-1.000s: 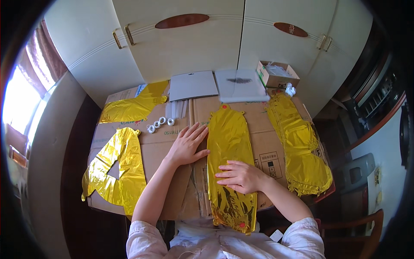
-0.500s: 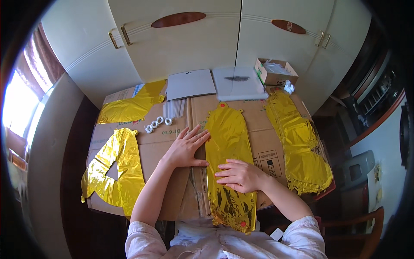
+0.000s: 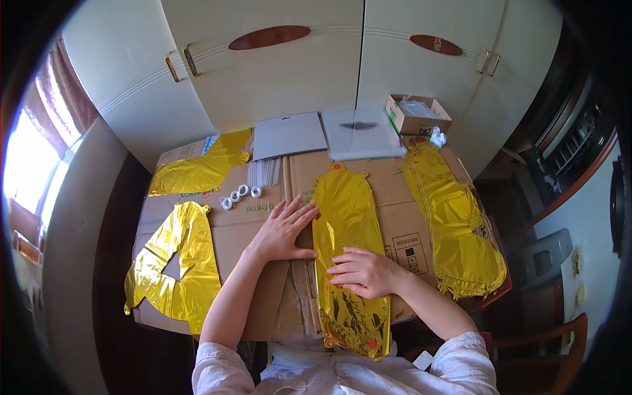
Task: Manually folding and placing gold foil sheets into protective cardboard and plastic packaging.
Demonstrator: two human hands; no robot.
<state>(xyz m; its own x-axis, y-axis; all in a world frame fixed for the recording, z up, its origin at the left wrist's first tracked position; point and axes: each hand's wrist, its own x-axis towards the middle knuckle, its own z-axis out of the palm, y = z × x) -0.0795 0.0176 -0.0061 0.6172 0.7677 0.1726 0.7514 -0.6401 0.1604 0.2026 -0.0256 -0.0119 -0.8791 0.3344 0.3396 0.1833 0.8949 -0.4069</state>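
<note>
A long gold foil balloon [image 3: 345,224] lies flat in the middle of the cardboard-covered table, with red dots at its top and bottom ends. Its lower end reaches over the near table edge toward my body. Along its left edge rests my left hand [image 3: 284,232], fingers spread, fingertips and thumb touching the foil. My right hand [image 3: 365,271] lies on the balloon's lower half with its fingers stretched to the left. Neither hand grips anything. The foil is creased and wrinkled below the right hand.
An A-shaped gold foil balloon [image 3: 191,250] lies at left, another gold foil piece [image 3: 197,172] behind it. Several white ribbon rolls [image 3: 236,196] sit near clear straws [image 3: 264,172]. Stacked gold foil [image 3: 454,224] lies right. Behind stand a grey board [image 3: 289,137], a clear bag [image 3: 362,138] and a box [image 3: 420,118].
The whole scene sits slightly lower in the picture, as my head has shifted a little. Both hands stay in nearly the same places on the balloon.
</note>
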